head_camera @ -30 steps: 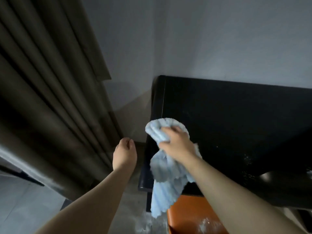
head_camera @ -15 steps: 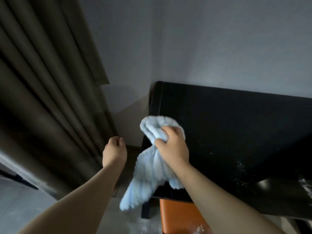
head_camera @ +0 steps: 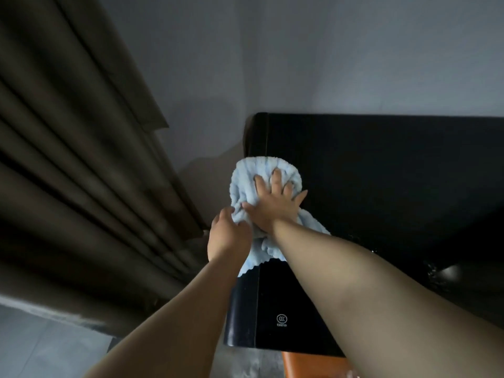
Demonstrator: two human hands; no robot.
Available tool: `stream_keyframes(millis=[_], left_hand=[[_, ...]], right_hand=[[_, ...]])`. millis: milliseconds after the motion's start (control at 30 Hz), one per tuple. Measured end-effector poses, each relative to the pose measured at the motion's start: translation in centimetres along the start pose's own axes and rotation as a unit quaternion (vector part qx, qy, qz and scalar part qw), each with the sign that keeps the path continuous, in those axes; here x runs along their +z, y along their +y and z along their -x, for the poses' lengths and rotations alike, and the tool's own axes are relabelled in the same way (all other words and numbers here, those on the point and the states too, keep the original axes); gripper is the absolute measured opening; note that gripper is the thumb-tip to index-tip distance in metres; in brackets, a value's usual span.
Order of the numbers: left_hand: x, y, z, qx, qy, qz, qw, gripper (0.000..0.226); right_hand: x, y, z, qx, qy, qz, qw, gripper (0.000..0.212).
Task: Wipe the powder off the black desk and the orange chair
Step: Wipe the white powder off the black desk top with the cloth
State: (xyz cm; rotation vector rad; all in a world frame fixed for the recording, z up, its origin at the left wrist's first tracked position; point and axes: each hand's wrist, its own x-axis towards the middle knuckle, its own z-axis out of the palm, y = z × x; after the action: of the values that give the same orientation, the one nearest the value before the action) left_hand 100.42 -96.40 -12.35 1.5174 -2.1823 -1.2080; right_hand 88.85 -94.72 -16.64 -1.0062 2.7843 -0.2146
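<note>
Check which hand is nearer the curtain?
Left. The left hand grips the cloth's edge off the desk's corner, beside the curtain; the right hand presses the cloth on the desk.

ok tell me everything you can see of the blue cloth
The blue cloth is pale, fluffy, ribbed pile, bunched and rumpled. It lies on the left end of the black desk, its lower edge drooping over the desk's left side. The right hand presses it flat with spread fingers; the left hand grips its left edge.

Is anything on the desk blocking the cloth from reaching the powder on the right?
Nothing visible does: bare black desk top lies between the light blue fluffy cloth under the right hand and the white powder specks.
</note>
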Motion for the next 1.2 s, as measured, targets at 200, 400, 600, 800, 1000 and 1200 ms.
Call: stream_keyframes(millis=[200, 400, 600, 800, 1000, 1200], left_hand=[[2.0, 1.4, -1.0, 0.063, -0.020, -0.057, 0.996, 0.047], [4.4, 1.5, 0.8, 0.097, -0.076, -0.178, 0.976, 0.054], [5.5, 0.9, 2.9, 0.134, -0.107, -0.246, 0.954, 0.055], [2.5, -0.5, 4.1, 0.138, -0.078, -0.204, 0.966, 0.052], [-0.4, -2.4, 6.4, -0.006, 0.053, 0.023, 0.998, 0.032], [-0.7, -3.2, 9.2, -0.026, 0.061, 0.049, 0.997, 0.035]], right_hand=[[-1.5, 5.1, -2.6, 0.090, 0.023, -0.017, 0.996, 0.062], [-1.5, 12.1, 4.4, 0.134, 0.043, -0.015, 0.990, 0.064], [-2.7, 15.6, 10.7, 0.154, 0.039, 0.010, 0.987, 0.057], [-6.3, 14.6, 11.8, 0.144, 0.094, 0.001, 0.985, 0.034], [-2.6, 3.2, 15.0, 0.007, 0.082, -0.051, 0.995, 0.040], [1.5, 2.8, 17.5, -0.011, -0.009, -0.017, 1.000, 0.066]])
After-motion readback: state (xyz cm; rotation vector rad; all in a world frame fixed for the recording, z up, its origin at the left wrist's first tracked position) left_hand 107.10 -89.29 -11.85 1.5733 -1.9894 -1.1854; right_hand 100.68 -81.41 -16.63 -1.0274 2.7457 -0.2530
